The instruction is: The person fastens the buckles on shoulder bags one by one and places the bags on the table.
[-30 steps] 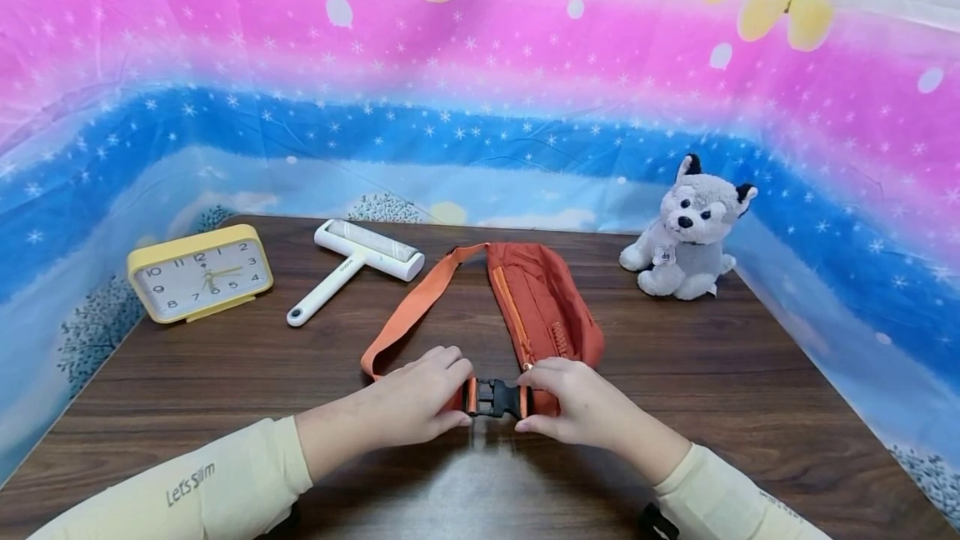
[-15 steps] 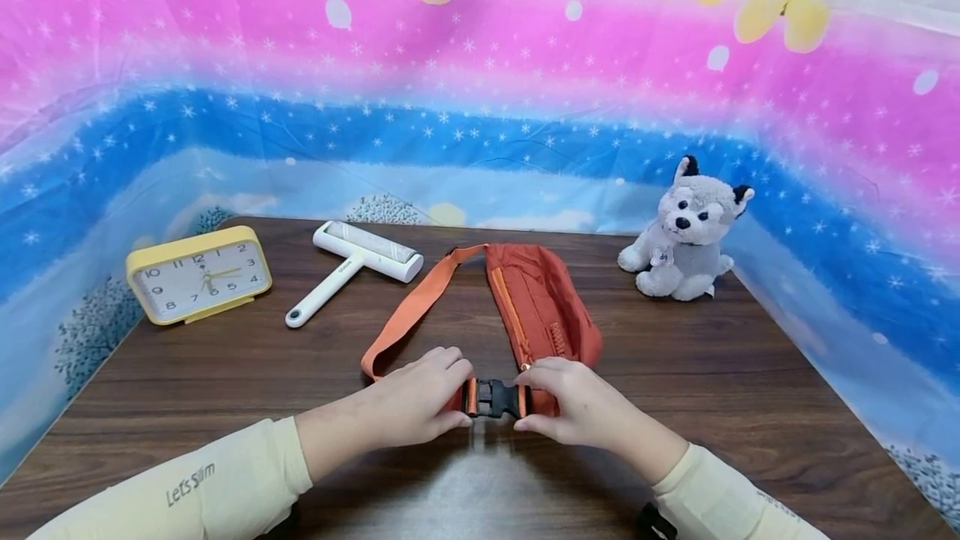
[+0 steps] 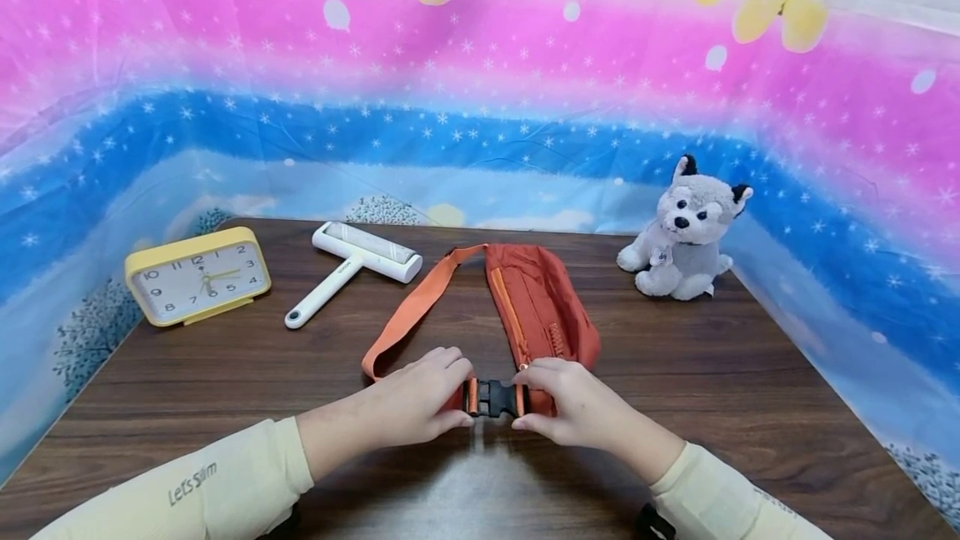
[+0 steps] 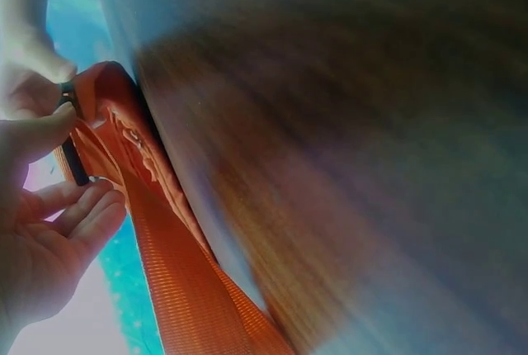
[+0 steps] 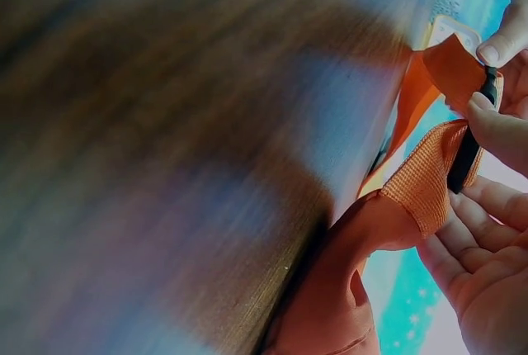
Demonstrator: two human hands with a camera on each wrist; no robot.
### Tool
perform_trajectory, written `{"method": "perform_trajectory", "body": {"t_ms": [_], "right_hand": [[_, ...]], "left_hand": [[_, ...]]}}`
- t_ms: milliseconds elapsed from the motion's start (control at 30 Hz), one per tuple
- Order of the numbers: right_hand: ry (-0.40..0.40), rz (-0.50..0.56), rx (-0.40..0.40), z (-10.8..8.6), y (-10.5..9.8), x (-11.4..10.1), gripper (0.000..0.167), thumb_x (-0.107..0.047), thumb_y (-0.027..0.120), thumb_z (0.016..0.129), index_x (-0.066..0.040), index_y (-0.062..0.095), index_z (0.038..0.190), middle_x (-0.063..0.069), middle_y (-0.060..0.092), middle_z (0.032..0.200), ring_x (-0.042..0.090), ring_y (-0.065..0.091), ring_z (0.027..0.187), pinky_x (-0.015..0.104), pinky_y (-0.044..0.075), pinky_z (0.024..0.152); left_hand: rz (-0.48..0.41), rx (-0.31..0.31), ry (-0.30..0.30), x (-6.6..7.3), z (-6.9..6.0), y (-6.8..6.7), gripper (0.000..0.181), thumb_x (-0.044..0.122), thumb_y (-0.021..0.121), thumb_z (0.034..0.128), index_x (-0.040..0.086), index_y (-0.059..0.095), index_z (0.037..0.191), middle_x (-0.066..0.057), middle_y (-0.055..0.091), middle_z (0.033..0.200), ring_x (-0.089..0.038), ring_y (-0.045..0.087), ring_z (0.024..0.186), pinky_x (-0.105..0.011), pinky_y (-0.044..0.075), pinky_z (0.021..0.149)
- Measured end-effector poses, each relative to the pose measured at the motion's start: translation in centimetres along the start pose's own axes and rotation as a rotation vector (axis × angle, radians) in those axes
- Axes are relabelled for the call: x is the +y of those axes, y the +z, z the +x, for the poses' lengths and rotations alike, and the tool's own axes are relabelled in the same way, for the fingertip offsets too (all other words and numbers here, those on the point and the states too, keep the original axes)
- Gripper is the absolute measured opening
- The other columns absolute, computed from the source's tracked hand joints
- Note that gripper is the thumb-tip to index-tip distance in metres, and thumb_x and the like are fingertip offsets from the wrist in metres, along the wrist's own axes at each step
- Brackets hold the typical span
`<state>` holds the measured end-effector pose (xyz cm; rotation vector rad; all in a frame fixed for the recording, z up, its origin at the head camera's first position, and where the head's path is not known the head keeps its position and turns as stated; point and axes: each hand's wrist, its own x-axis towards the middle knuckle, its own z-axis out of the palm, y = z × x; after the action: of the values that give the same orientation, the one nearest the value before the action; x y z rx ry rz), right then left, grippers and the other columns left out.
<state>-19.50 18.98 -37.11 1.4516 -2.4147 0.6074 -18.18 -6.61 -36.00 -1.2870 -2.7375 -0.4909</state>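
though the black buckle (image 3: 497, 399) looks joined, the left hand (image 3: 420, 397) and right hand (image 3: 583, 403) pinch its opposite ends, unreleased.

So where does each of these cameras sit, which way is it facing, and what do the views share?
Head: on the head, facing forward and down at the table, orange bag, yellow clock, lint roller and plush dog; the left hand, right hand and both sleeves show.
Left wrist: on the left wrist, facing past the strap toward the black buckle; both hands show partly.
Right wrist: on the right wrist, facing the same buckle from the other side; both hands show partly.
Shared: both wrist views show buckle and table.
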Motion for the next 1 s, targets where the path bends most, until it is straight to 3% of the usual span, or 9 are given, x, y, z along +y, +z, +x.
{"method": "perform_trajectory", "body": {"t_ms": [1000], "right_hand": [[-0.038, -0.016, 0.04, 0.11, 0.19, 0.05, 0.034, -0.02, 0.081, 0.073, -0.007, 0.063, 0.098, -0.003, 0.058, 0.088, 0.01, 0.055, 0.075, 0.021, 0.046, 0.069]], "left_hand": [[0.001, 0.024, 0.018, 0.19, 0.05, -0.11, 0.037, 0.036, 0.068, 0.0865, 0.007, 0.056, 0.106, -0.001, 0.053, 0.098, -0.014, 0.047, 0.089, -0.03, 0.044, 0.079]]}}
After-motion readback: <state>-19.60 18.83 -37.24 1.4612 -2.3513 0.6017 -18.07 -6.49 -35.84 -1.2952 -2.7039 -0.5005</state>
